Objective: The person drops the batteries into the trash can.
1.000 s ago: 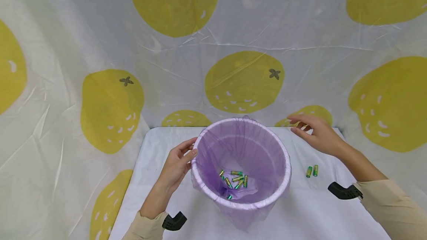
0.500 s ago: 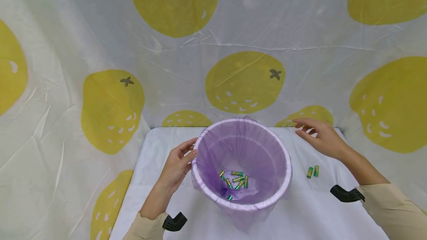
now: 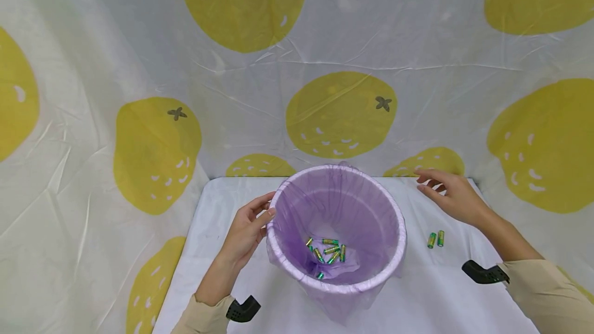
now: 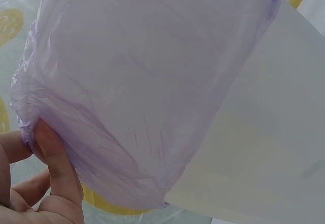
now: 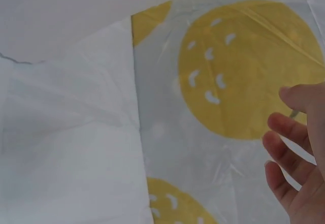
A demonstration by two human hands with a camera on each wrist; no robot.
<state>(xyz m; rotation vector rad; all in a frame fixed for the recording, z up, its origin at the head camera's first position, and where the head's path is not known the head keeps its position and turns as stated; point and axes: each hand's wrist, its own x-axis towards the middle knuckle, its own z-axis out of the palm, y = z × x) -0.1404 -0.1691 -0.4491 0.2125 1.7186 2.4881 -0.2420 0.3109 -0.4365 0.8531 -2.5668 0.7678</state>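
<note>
Since a second ago the right hand point(image 3: 452, 197) has drifted a little to the right, away from the bin point(image 3: 336, 226), and it hovers open above the worktop point(image 3: 223, 205). Two batteries point(image 3: 434, 238) lie just below it. More batteries point(image 3: 327, 251) sit inside the purple bag point(image 3: 343, 200). At the bin's left rim, the left hand point(image 3: 243, 233) pinches the liner

bin point(image 3: 297, 272) mid-table point(image 3: 436, 298) | batteries point(image 3: 327, 251) inside | two batteries point(image 3: 434, 239) right
</note>
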